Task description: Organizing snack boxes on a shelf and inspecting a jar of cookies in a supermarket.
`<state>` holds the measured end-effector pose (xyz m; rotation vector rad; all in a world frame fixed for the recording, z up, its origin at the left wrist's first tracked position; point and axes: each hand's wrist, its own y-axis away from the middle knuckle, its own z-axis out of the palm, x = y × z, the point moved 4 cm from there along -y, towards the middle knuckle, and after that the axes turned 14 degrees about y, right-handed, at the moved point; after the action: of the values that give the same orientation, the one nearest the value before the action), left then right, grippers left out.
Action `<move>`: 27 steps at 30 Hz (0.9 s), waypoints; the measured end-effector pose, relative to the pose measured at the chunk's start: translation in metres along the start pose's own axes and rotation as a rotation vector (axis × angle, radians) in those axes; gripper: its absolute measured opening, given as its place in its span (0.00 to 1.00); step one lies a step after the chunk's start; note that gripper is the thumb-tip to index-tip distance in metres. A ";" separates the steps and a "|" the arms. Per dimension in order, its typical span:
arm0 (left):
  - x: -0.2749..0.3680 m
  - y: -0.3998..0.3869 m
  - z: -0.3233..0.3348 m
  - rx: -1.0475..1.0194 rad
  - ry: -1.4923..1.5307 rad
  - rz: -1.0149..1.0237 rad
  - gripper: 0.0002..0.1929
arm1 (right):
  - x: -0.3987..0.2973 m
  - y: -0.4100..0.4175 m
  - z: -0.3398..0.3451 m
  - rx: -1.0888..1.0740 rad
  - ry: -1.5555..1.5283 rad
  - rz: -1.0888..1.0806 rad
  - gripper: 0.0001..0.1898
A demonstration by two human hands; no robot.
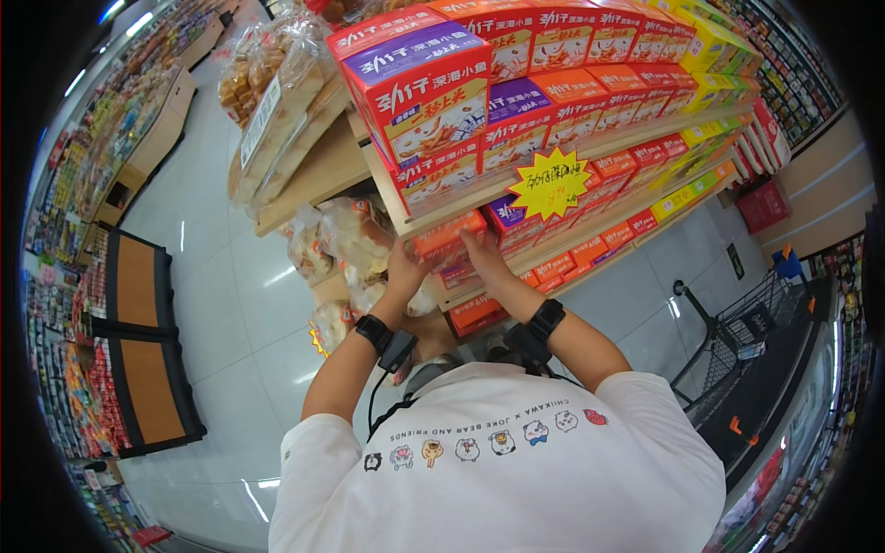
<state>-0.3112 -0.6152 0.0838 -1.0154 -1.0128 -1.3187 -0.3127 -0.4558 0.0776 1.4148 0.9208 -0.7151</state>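
Both hands reach under the upper shelf board [470, 186] of a wooden display rack. Between them is an orange-topped red snack box [449, 233] of packaged small fish. My left hand [408, 268] grips its left side, and my right hand [482, 252] has the right side, thumb near the top corner. Below that box are further red boxes on the same shelf, partly hidden by my hands. Just right of my right hand sits a purple-topped box [508, 213]. A yellow starburst price sign [552, 184] hangs from the shelf edge above it.
Stacked red boxes [429, 104] and yellow boxes [712, 48] fill the upper shelf. Bagged bread [352, 231] and long bagged loaves [276, 145] lie on wooden shelves at left. A shopping cart [747, 325] stands on the tiled floor [228, 304] to the right.
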 end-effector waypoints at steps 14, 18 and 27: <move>-0.020 -0.014 -0.002 0.085 0.097 -0.108 0.29 | -0.012 -0.005 0.004 0.007 -0.106 0.133 0.35; -0.013 -0.025 0.002 -0.053 -0.002 0.032 0.27 | -0.004 -0.021 0.005 -0.048 -0.137 0.117 0.37; -0.012 -0.045 0.000 -0.028 -0.407 0.097 0.21 | 0.000 -0.045 0.014 -0.061 -0.168 0.171 0.21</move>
<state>-0.3567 -0.6121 0.0723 -1.3718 -1.2321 -1.0704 -0.3502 -0.4724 0.0545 1.3403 0.6767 -0.6600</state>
